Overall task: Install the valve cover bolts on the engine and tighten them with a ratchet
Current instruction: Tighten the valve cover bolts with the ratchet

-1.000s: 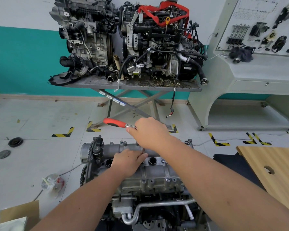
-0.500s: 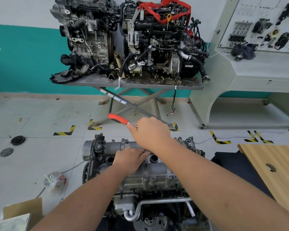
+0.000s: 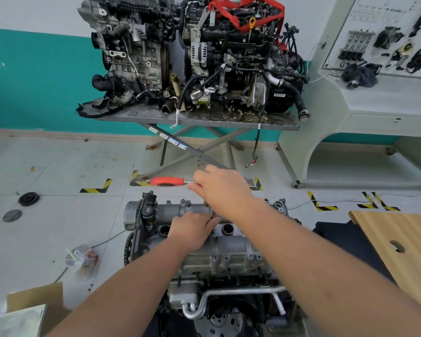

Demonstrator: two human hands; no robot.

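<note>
1. The ratchet (image 3: 167,181) has its orange handle sticking out to the left, beyond the far edge of the engine (image 3: 229,249) that sits low and near in the scene. Judging from this, the handle swings in the open space over the floor (image 3: 46,166), so keep each stroke short and level, and clear of the far bench (image 3: 204,121) legs.

2. The left hand (image 3: 192,231) lies on top of the valve cover (image 3: 175,209), fingers curled down near a plug hole; whether it pinches a bolt or just steadies the tool I cannot tell. It would do best pressing straight down over the socket, so the socket does not ride off the bolt head.

3. The right hand (image 3: 223,190) is wrapped round the steel shank of the ratchet, close to its head, knuckles up. The head and the bolt beneath are hidden by the hand.

4. Gripping so close to the head gives little leverage, which suits running a bolt down lightly. For final tightening, sliding out to the orange grip would likely serve better.

5. Other bolt heads (image 3: 250,257) show along the near edge; tightening evenly seems wise.
</note>
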